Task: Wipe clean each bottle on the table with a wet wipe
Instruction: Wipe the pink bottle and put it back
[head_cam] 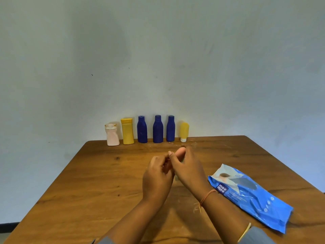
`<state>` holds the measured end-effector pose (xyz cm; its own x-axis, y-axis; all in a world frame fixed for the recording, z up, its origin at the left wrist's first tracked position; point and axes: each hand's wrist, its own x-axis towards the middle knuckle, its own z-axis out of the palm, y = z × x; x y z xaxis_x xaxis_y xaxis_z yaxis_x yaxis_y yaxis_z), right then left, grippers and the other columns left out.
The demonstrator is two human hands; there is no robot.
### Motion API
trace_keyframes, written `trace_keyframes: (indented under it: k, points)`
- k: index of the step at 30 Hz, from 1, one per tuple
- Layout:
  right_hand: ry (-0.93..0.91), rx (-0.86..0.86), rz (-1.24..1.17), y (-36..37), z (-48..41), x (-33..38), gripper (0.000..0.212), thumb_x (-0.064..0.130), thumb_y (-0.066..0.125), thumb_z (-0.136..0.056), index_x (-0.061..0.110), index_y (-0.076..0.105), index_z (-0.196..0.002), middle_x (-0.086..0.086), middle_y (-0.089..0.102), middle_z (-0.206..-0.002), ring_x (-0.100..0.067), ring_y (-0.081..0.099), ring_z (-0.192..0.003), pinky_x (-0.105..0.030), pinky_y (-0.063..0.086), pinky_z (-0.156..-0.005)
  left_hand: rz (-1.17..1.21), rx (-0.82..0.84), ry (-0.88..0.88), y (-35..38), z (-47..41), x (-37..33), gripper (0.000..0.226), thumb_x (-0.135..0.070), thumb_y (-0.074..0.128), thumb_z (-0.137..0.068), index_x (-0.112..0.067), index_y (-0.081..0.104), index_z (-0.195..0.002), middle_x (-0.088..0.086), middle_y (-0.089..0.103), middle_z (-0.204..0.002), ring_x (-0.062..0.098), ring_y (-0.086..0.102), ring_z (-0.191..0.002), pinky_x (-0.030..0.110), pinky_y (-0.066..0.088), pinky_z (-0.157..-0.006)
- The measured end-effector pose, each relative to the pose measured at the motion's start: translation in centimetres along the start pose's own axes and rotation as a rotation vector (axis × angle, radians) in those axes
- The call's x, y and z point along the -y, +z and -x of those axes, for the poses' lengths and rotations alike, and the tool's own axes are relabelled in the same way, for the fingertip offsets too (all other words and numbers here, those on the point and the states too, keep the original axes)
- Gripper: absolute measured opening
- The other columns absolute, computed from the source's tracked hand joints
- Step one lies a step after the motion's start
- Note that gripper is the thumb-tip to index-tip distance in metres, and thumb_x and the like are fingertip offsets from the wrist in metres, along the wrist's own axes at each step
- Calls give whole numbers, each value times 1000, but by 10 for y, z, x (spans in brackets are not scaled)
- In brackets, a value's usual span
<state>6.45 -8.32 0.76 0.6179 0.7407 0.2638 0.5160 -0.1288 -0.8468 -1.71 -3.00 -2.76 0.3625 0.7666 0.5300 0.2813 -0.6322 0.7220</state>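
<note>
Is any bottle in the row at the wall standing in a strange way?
Yes. The yellow tube at the right end stands on its white cap, upside down compared with the others. The remaining five bottles stand upright with caps on top.

Head cam, looking fwd/down at table (105, 182).

Six bottles stand upright in a row beyond the hands (173, 170), at the table's far edge: pink bottle (112, 134), yellow bottle (127, 131), three blue bottles (142, 129) (158, 129) (170, 128), and yellow tube (184, 132) inverted on its white cap. Blue wipes pack (249, 196) lies flat, right of the hands.
</note>
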Motion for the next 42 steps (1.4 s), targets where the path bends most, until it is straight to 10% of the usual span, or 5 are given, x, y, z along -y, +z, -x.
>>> trace_keyframes:
  k: [8,13,21,42]
  points:
    - [58,-1,-105,-4,-47,-35,23,38,56,-89,30,39,-103,21,44,-85,0,51,-75,-7,39,-52,79,44,-38,47,-36,19,35,-13,63,-84,-28,57,-115,-10,55,-106,5,56,-95,12,45,-67]
    - [59,-108,-47,-19,-104,-60,23,36,59,-88,23,45,-101,9,53,-87,-11,56,-80,-20,47,-63,-19,244,-173,76,-67,40,71,-37,67,-80,-30,30,-140,-9,34,-143,12,39,-128,29,43,-99]
    - [122,-293,134,-50,-204,-110,25,38,56,-89,17,47,-97,10,51,-81,-17,54,-86,-33,48,-79,-344,400,-58,99,-96,107,45,-44,52,-89,-27,45,-130,-10,41,-137,7,41,-122,23,40,-97]
    - [249,-220,416,5,-302,-170,51,43,51,-89,8,38,-123,-17,53,-119,-35,55,-106,-40,46,-85,-285,361,-54,113,-107,123,38,-52,37,-91,-27,57,-112,-12,45,-131,6,30,-132,27,35,-102]
